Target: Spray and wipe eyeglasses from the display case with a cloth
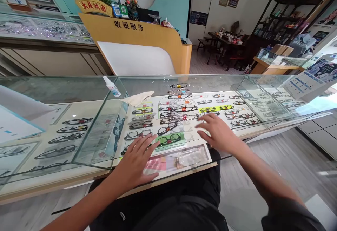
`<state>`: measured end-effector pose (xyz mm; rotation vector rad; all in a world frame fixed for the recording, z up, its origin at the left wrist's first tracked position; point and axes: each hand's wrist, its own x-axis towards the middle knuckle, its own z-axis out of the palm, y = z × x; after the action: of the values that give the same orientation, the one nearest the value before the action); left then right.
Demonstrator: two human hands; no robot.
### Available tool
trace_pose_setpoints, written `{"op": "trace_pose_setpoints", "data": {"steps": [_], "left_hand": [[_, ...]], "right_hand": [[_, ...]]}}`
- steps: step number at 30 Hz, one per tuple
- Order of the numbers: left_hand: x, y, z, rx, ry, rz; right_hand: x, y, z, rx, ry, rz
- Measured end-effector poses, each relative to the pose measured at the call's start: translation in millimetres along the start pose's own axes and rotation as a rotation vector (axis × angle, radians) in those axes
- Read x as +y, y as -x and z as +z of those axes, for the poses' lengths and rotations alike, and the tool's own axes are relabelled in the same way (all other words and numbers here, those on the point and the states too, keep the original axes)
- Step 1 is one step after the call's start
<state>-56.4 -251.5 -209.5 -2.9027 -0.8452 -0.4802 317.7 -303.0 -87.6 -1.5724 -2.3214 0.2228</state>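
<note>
My left hand [137,157] is over the front of the glass counter [210,83], palm down with fingers spread and nothing held. My right hand [217,131] hovers to the right, its fingers apart, slightly bent and empty. Between them and farther back, a column of eyeglasses [184,108] runs away from me, some of them apparently on the glass top. A pair of dark-framed glasses [170,139] on a green card shows near my left fingertips. Below, an open drawer [207,153] holds pink paper and a clear plastic bag [192,157].
A white spray bottle [112,86] and a beige cloth [138,98] are on the counter. More eyeglasses [64,139] line the case at left. A calendar [308,80] stands at right, a white folded board [21,115] at left. Beyond is a wooden reception desk [147,34].
</note>
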Motion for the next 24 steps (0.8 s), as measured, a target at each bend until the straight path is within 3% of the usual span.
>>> {"op": "trace_pose_setpoints", "data": {"steps": [5, 12, 18, 24], "left_hand": [[4.1, 7.7, 3.0, 0.032, -0.048, -0.127], [5.0, 10.1, 7.7, 0.047, -0.033, -0.146], [6.9, 11.4, 8.6, 0.079, -0.031, -0.16], [9.0, 11.5, 6.0, 0.066, -0.036, -0.181]], "right_hand": [[53.2, -101.4, 27.1, -0.008, 0.172, 0.012], [105.2, -215.4, 18.5, -0.071, 0.263, 0.068], [119.4, -275.7, 31.0, -0.176, 0.368, 0.117], [124.7, -308.0, 46.3, -0.226, 0.477, 0.166]]}}
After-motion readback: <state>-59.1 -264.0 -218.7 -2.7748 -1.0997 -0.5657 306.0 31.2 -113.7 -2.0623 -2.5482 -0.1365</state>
